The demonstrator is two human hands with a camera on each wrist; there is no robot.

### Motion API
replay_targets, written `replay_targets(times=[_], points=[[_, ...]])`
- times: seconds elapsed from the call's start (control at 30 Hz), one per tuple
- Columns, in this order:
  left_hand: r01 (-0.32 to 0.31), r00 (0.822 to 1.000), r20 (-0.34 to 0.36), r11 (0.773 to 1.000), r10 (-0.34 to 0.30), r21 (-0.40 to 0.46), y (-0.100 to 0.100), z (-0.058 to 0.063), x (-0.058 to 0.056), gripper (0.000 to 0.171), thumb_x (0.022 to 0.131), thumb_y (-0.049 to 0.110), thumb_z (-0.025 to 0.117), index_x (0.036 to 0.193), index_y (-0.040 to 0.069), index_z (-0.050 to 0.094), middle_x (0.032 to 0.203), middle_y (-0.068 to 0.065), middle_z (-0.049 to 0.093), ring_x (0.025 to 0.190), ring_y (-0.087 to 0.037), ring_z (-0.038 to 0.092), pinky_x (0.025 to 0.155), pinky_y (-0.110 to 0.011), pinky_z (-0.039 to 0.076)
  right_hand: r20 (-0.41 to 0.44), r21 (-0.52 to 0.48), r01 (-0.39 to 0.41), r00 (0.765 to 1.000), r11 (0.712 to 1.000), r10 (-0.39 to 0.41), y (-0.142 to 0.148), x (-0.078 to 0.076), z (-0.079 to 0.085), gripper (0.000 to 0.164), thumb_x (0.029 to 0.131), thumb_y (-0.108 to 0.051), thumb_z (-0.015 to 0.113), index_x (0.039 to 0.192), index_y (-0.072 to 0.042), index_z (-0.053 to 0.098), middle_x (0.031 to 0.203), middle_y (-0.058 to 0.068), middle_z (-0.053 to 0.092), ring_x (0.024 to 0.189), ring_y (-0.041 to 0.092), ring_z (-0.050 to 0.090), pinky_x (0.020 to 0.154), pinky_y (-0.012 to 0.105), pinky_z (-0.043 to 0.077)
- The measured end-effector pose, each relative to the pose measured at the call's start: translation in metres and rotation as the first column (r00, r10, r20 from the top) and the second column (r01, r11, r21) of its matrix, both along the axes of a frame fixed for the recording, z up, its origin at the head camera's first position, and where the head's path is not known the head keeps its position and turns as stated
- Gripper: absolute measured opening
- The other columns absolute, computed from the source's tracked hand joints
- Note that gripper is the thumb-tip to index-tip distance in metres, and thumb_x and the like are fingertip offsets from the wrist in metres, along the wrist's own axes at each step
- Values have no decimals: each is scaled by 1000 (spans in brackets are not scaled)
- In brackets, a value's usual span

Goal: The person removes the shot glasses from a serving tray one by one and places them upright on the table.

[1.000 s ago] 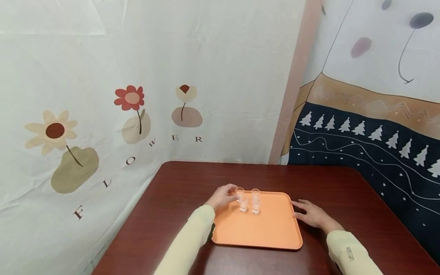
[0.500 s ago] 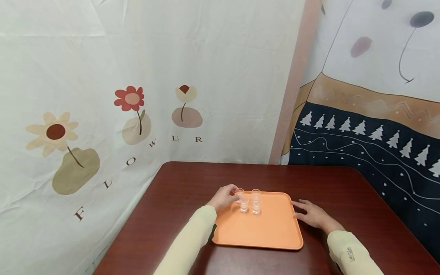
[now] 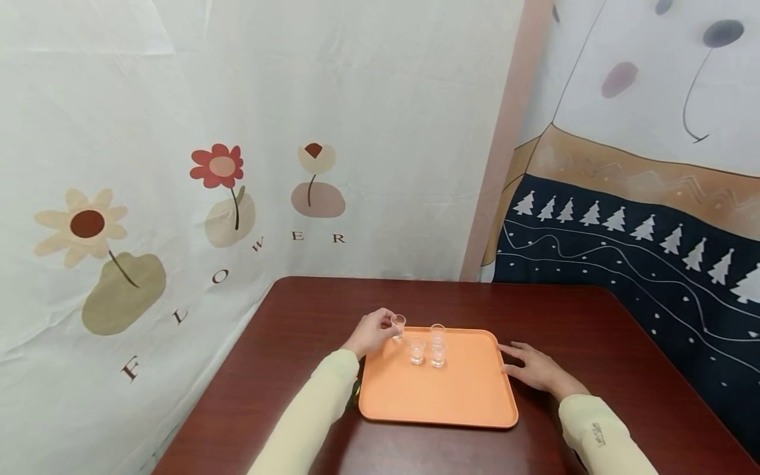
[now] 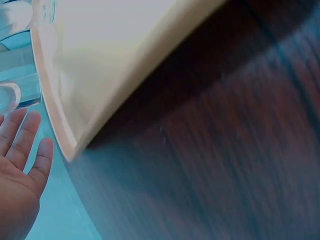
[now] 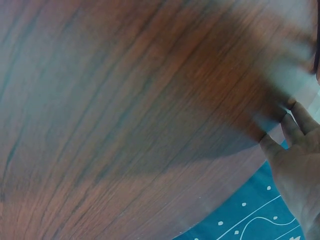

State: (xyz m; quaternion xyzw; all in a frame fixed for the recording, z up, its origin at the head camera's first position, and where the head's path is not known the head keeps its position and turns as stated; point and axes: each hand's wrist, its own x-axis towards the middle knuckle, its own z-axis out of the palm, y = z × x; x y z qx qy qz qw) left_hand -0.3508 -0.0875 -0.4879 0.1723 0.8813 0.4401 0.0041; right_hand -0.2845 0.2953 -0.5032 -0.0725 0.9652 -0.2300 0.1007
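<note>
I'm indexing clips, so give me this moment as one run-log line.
left hand: holds glass at far-left corner of tray | right hand: at tray's right edge | three other glasses: upright on tray

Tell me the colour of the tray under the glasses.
The tray is plain orange; the head view shows it best.

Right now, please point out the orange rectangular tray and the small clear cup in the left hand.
Orange rectangular tray (image 3: 439, 399), head view, bare near surface.
Small clear cup (image 3: 400, 326), head view, upper wall.
</note>
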Motion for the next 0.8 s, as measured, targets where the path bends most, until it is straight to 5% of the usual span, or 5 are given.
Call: replay_targets(times=[0.17, 0.8], points=[[-33, 999, -40, 999, 34, 17, -11, 4, -1, 20, 92, 18, 71, 106, 6, 63, 100, -5, 69, 97, -21, 64, 81, -37, 53, -8, -1, -3, 1000, 1000, 3, -1, 1, 1, 66, 94, -47, 64, 147, -11, 48, 148, 33, 35, 132, 57, 34, 100, 74, 29], [-268, 964, 16, 960, 267, 79, -73, 8, -12, 28, 91, 24, 74, 109, 6, 61, 107, -10, 68, 102, -26, 63, 86, -43, 52, 10, -12, -7, 1000, 1000, 7, -1, 0, 3, 66, 94, -46, 63, 148, -12, 47, 149, 33, 34, 132, 57, 33, 99, 75, 29]])
